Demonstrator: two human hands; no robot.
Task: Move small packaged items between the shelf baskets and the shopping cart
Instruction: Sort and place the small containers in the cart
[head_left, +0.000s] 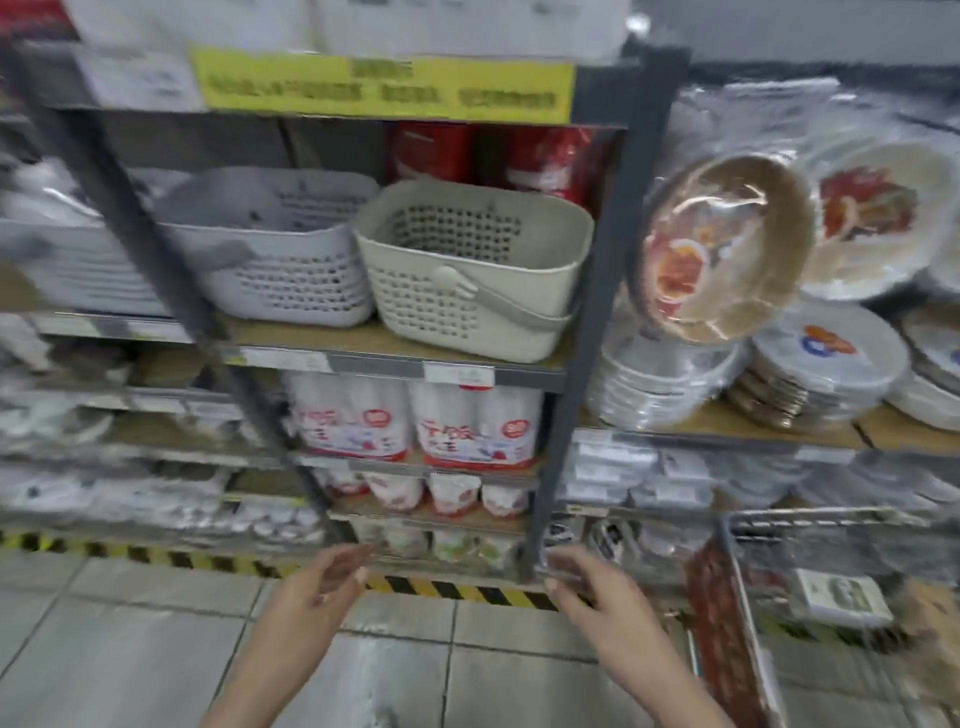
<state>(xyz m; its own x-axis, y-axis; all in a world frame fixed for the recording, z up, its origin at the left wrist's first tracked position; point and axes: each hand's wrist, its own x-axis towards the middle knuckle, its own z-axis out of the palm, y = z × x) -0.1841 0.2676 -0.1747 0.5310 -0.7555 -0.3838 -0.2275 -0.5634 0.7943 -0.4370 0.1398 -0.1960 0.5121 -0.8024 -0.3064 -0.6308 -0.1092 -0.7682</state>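
Shelf (395, 347), upper level: grey basket (270, 249) and beige basket (470, 270) stood side by side, touching; no contents showed in either, though blur hid detail. Level below: red-and-white packs (415, 421). Right bay: wrapped plates (727, 249), stacked and leaning. Shopping cart (831, 571), lower right: held a small white packet (844, 597). Left hand (324, 577): raised, fingers loosely apart, holding nothing. Right hand (587, 582): grip apparently closed round a small clear item, too blurred to identify.
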